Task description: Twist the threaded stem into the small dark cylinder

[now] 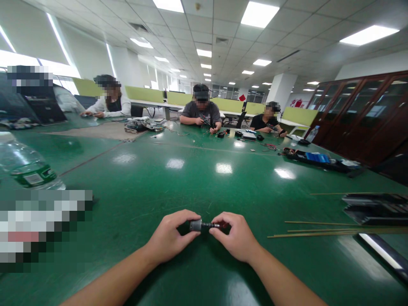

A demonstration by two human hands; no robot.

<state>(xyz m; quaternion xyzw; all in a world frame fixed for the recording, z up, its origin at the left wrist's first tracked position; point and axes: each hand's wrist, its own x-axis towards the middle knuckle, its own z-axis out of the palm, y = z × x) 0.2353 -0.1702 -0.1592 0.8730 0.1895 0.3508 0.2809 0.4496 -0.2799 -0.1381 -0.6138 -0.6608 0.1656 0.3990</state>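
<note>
Between my two hands, just above the green table [204, 180], is a small grey cylinder with a thin dark shaft [196, 225]; it looks like a small motor, though I cannot be sure. The thick grey end is pinched between thumb and fingers of my left hand [165, 238]. My right hand [239, 238] pinches the far end of the shaft, where something dark reddish shows under the fingers. The piece lies roughly level, its shaft pointing right. My fingertips hide both of its ends in part.
A clear water bottle [30, 165] stands at the left, behind a blurred-out item [44, 221]. Thin brown rods [318, 231] and black plastic parts [372, 208] lie at the right. Across the table several people handle small parts; a black tray [318, 159] sits at the far right.
</note>
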